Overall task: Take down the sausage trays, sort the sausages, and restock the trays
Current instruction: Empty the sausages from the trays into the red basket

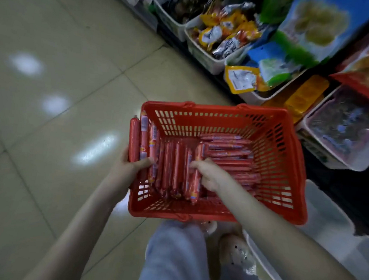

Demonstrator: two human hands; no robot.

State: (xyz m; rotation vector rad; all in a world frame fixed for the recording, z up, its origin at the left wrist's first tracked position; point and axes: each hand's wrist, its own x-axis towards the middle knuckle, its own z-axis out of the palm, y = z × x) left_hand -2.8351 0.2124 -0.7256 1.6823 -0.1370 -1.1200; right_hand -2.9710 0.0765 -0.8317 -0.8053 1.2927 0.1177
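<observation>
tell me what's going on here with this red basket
A person is going through a red basket of sausages beside store shelves. The left hand holds a bundle of them at the basket's left rim. The right hand reaches inside and grips one sausage among those lying on the bottom.

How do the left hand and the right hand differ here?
The left hand grips a bundle at the left rim of the basket; the right hand reaches inside it. The left holds several sausages; the right pinches one sausage. Both hold red sausages.
</observation>
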